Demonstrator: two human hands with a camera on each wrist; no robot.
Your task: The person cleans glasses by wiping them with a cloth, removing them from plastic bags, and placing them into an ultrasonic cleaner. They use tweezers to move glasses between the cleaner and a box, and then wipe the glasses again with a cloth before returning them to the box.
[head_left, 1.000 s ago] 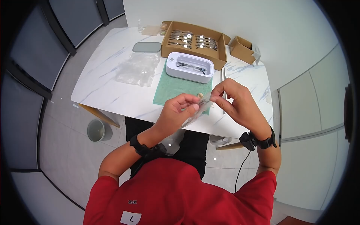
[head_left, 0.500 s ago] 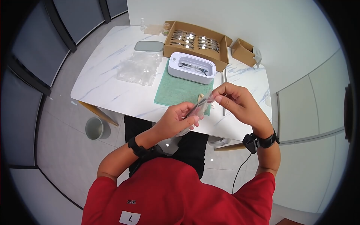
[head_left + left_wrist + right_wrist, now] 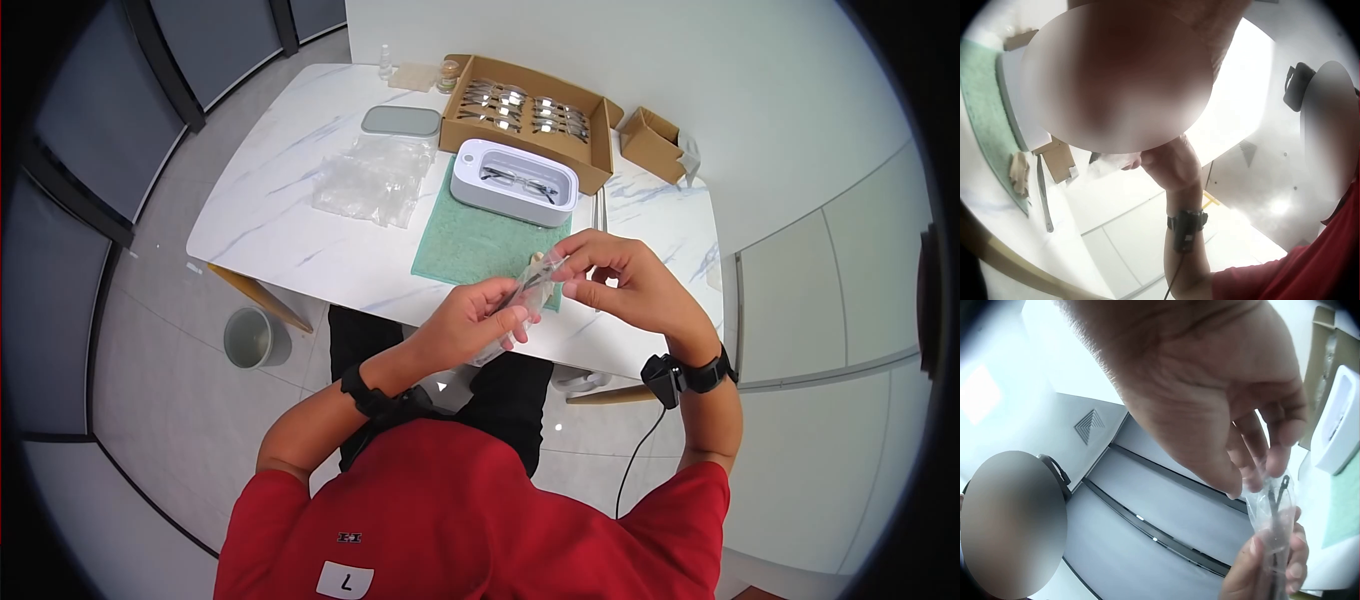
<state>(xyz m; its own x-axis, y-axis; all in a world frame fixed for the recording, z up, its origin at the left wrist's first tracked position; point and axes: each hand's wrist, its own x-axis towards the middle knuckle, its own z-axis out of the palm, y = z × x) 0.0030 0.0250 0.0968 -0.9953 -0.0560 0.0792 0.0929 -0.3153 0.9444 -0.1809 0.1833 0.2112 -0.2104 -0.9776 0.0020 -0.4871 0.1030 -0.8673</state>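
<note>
My left hand holds a clear plastic bag upright between thumb and fingers, over the table's front edge. Through the film in the right wrist view show thin dark eyeglass arms, one ending in a small holed tip. Their lower part is hidden in the left hand. At the bag's upper end, the fingers of my right hand touch the film, loosely bent, with the thumb standing apart. Past the bag, a pale wooden piece lies on the green cloth.
A white ultrasonic cleaner with eyeglasses inside stands on the cloth. Behind it, a cardboard tray carries rows of glasses. Clear bags and a grey lid lie left. Metal tweezers and a small box are right.
The right thumb has come away from the bag's upper end, and the right fingers now reach further over it. The left hand has lowered slightly and keeps its grip on the bag.
</note>
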